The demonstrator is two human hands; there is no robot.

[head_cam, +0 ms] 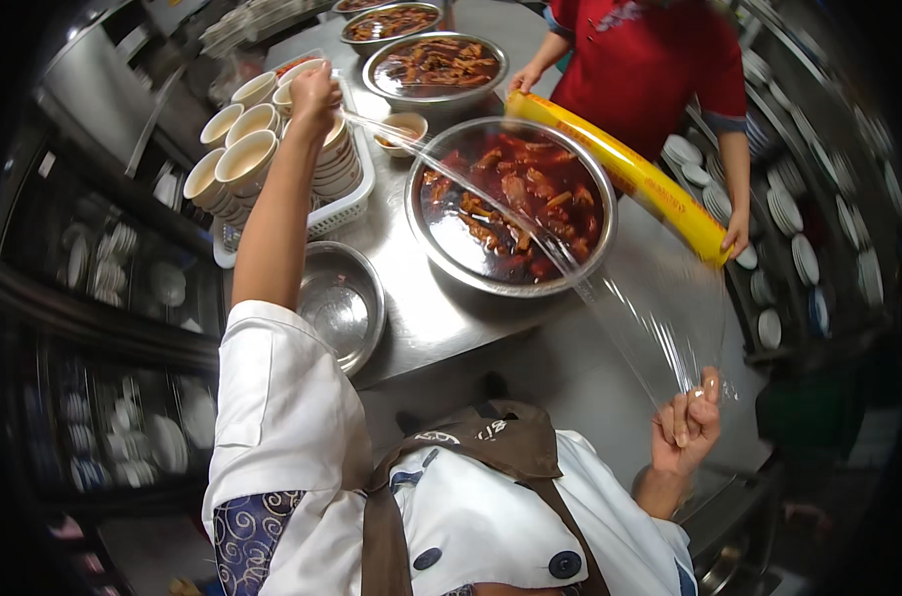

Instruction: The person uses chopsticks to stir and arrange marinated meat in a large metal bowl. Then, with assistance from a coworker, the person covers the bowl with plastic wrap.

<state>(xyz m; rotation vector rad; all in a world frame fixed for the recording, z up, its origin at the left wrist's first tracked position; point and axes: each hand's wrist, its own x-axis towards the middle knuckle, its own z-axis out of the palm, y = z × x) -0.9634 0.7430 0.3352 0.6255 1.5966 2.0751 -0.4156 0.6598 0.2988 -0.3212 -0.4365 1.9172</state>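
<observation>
A sheet of clear plastic film [645, 328] stretches across a large steel bowl [607, 246] of meat pieces in dark red sauce. My left hand [315, 93], raised by the stacked cups, grips one gathered end of the film. Low on the right, my right hand [686, 425] pinches another edge of it. From there the film runs up to a yellow roll [630, 171], held at both ends by a co-worker in red across the table. A small bowl [402, 134] with some sauce in it stands left of the large bowl, under the stretched film.
Stacked cream cups [246, 156] fill a white plastic basket [343, 214] on the steel table [436, 328]. An empty steel basin [380, 298] sits near the table's front edge. More filled steel bowls [436, 67] stand farther back. Plate racks [786, 208] line the right side.
</observation>
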